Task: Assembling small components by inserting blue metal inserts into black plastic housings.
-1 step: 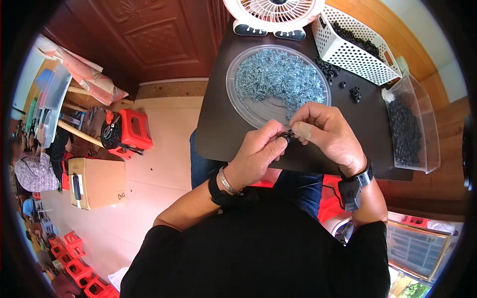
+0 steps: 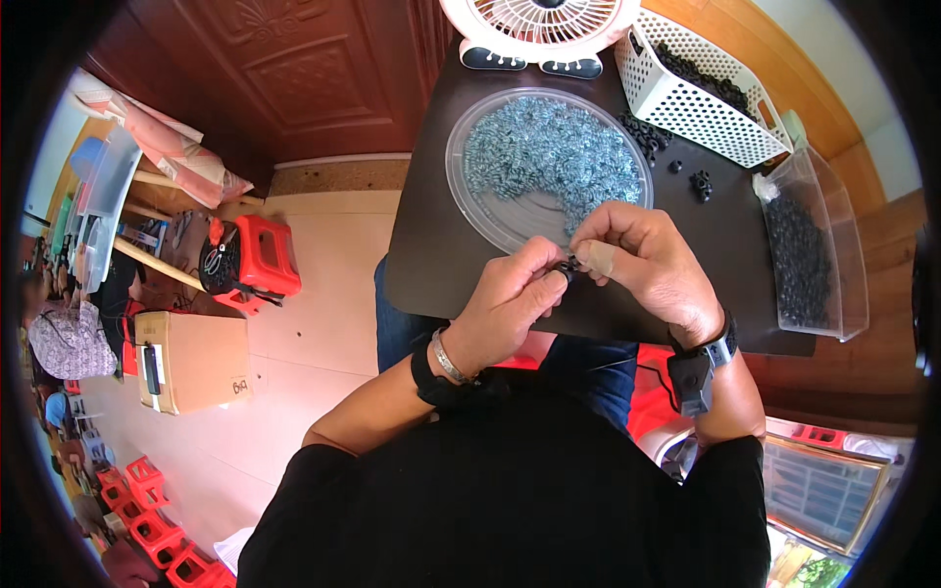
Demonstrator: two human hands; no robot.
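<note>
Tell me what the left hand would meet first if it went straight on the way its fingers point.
Past the small black piece it pinches, the left hand would likely meet the right hand first, though depth is unclear.

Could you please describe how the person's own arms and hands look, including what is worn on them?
Both arms have short black sleeves. Above the left hand, the wrist has a silvery bracelet and a black band. The right hand has a pale strip around its thumb; its wrist carries a boxy dark device on a strap.
</note>
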